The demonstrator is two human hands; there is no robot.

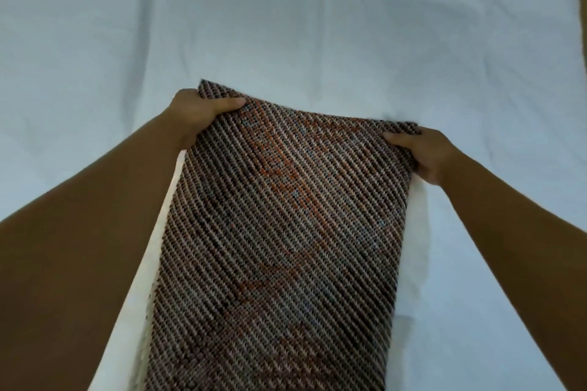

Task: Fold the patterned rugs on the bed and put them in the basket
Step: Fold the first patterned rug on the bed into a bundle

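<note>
Rug [286, 232] gripped at both far corners, over the bed [286, 25]
Bed sheet is pale and wrinkled and fills the whole view; rug runs from the bottom edge up the middle, dark diagonal weave with orange and blue patches, cream strip [158, 247] showing along its left side and a paler one along its right; can't tell if the far end is touching the sheet; left hand [197, 114] grips the far left corner, thumb on top, fingers curled under; right hand [425, 152] grips the far right corner the same way; left corner sits further up than the right
</note>
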